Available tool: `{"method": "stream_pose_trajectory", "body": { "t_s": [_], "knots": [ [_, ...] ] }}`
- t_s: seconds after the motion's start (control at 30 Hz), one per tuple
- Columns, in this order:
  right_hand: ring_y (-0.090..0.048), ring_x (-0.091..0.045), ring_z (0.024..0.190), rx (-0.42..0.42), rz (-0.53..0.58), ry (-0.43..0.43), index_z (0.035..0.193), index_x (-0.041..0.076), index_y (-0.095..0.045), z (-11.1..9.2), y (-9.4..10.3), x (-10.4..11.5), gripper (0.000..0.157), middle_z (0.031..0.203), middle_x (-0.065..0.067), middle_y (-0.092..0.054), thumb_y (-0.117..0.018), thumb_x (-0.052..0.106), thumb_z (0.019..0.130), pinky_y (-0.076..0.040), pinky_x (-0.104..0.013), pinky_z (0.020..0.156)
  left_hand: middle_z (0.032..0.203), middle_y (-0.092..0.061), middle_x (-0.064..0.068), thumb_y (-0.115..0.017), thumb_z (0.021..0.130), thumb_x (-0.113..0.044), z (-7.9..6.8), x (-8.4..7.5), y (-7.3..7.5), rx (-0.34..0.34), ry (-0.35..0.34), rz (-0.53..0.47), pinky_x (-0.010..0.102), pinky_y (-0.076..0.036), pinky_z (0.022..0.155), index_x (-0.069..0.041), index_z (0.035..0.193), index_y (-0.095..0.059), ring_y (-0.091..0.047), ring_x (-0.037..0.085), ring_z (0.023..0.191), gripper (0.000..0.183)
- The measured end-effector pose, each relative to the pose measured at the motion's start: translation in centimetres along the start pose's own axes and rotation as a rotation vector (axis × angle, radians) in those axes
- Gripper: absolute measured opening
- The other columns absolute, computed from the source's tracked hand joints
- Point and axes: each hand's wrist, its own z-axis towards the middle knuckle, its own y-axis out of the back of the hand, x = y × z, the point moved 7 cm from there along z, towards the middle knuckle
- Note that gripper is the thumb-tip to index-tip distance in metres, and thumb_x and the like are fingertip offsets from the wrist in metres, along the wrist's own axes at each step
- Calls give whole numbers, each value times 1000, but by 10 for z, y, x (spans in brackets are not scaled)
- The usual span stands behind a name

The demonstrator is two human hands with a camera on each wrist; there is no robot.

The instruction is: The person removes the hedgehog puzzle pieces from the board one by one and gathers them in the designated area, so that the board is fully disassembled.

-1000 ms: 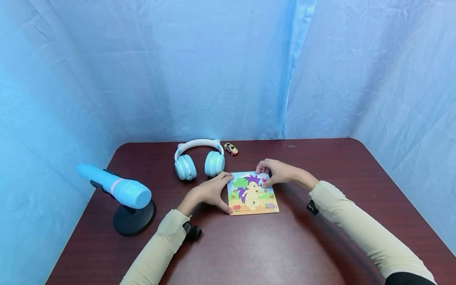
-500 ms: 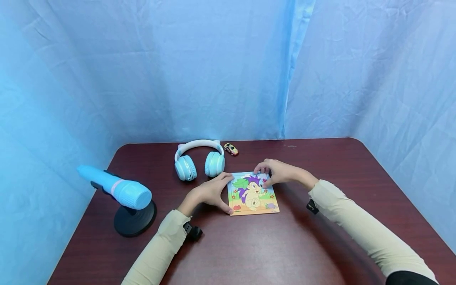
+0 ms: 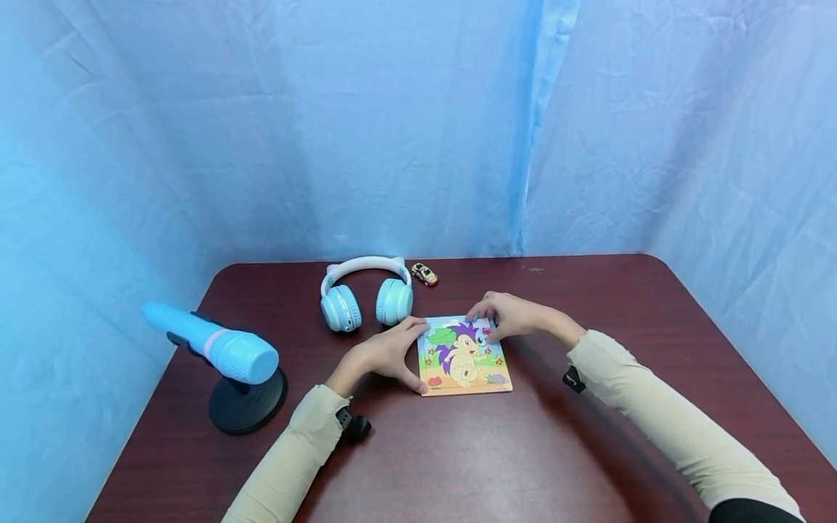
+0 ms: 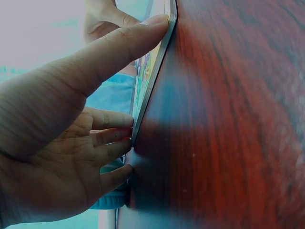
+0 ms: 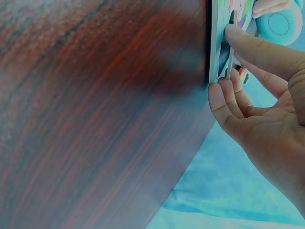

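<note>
Pinching a tilted piece (image 5: 230, 66) in right hand (image 3: 513, 317), at far right corner of picture board (image 3: 464, 363) — touching its left edge with outspread left hand (image 3: 387, 351).

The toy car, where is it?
In the head view, the toy car sits near the table's far edge, just right of the cat-ear headphones, beyond the hedgehog board.

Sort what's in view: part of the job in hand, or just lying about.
In use: hedgehog picture board, touched by the left hand; thin piece, pinched by the right hand.
Lying about: headphones; toy car; blue microphone on its black stand.
</note>
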Motion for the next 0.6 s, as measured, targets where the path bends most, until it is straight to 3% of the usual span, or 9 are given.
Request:
{"method": "stream_pose_trajectory", "body": {
  "t_s": [0.6],
  "knots": [
    [-54, -21, 92, -44, -102, 92, 128, 7, -71, -1, 2, 10, 44, 114, -12, -63, -80, 4, 85, -50, -28, 76, 163, -27, 10, -89, 76, -45, 1, 2, 1, 5, -5, 12, 45, -38, 117, -4, 159, -29, -35, 26, 147, 110]
  ]
}}
